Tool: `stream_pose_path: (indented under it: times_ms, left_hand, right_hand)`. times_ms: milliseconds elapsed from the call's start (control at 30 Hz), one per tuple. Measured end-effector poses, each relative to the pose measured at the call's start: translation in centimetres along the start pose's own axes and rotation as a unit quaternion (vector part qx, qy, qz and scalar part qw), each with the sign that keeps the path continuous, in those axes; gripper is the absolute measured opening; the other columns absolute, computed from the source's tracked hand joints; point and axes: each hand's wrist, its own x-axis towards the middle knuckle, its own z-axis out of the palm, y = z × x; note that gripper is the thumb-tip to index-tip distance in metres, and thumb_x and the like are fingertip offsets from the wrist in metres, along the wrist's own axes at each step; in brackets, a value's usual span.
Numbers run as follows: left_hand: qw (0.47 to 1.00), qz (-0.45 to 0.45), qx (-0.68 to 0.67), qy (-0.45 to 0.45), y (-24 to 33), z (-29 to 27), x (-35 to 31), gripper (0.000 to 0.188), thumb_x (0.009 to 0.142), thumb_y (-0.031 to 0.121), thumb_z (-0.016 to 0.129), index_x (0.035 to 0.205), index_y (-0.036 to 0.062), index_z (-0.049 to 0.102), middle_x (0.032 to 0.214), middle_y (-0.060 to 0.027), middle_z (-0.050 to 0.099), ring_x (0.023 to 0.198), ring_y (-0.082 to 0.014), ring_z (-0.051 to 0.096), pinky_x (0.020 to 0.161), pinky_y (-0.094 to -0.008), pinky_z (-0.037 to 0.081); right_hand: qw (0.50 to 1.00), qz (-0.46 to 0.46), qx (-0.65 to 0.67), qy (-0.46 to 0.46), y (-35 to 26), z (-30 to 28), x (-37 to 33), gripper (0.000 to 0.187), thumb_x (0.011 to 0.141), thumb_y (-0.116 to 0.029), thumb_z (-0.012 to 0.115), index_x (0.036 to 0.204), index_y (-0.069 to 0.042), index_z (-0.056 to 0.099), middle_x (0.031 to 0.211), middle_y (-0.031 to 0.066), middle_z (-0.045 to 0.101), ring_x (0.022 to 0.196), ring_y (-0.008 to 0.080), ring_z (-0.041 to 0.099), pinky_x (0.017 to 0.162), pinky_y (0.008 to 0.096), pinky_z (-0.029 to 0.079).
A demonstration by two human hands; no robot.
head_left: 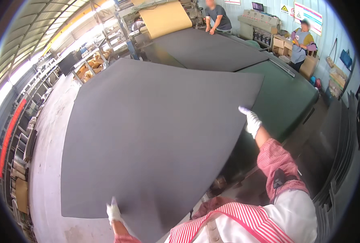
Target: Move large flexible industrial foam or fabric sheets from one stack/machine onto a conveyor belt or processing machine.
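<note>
- Grey sheet (155,121): large, in front of the wearer; its left part lies over the pale floor (46,146) in view, its far right corner over the green table (285,101). Contact with the table there: cannot tell.
- Left hand (114,212): white glove, at the sheet's near edge, thumb laid on the upper face; edge pinched, the remaining fingers hidden.
- Right hand (252,122): white glove, pinching the sheet's right edge, thumb on top; fingers underneath not visible.
- Surface of the sheet: plain dark grey, slightly bowed along the far edge.
- Labels, back wall: yellow triangular warning sign (284,9) on a white panel; right of it, a large white poster (309,19) with coloured bands. Lettering too small to read.
- White notice (232,1) with red marks, cut off by the top border; illegible.
- Small dark screen (257,6) above a grey control cabinet (259,25); contents unreadable.
- Beyond: second dark sheet (216,50), a co-worker in a dark shirt (221,18) with both hands at its far edge; tan sheet (165,19) to their left.
- Another person in an apron (299,46) near a wooden desk (282,43).
</note>
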Motion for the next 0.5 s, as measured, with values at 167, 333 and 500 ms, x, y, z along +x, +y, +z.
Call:
stream_pose_path:
  times_ms: [167,333,500]
  left_hand:
    - [0.994,-0.081,0.061,0.028,-7.1,3.4,-3.0,0.062,0.080,0.041,0.061,0.123,-0.0003,0.045,0.090,-0.0165,0.061,0.074,-0.0247,0.059,0.070,-0.0334,0.049]
    - [0.934,-0.124,-0.286,-0.172,4.8,9.7,-13.1,0.044,0.082,0.030,0.062,0.120,0.0144,0.048,0.084,-0.0117,0.057,0.055,-0.0154,0.051,0.046,-0.0242,0.042]
    - [0.924,0.254,0.243,0.152,5.4,14.3,-17.1,0.069,0.073,0.042,0.069,0.121,-0.0005,0.045,0.125,-0.0221,0.045,0.112,-0.0339,0.046,0.096,-0.0426,0.037]
  right_hand:
    - [0.961,-0.106,-0.248,0.057,-6.8,-3.4,-2.9,0.039,0.078,-0.029,0.064,0.106,-0.003,0.060,0.104,0.0114,0.061,0.095,0.0214,0.056,0.078,0.0389,0.046]
    - [0.944,-0.138,-0.301,0.013,-12.0,-13.1,-2.1,0.042,0.079,-0.034,0.062,0.109,-0.005,0.059,0.110,0.0122,0.057,0.094,0.0205,0.053,0.065,0.0299,0.051]
    - [0.954,-0.049,-0.285,0.079,-18.1,-20.7,-6.2,0.031,0.075,-0.038,0.065,0.099,-0.020,0.057,0.099,-0.0015,0.056,0.086,0.0128,0.048,0.055,0.0298,0.041]
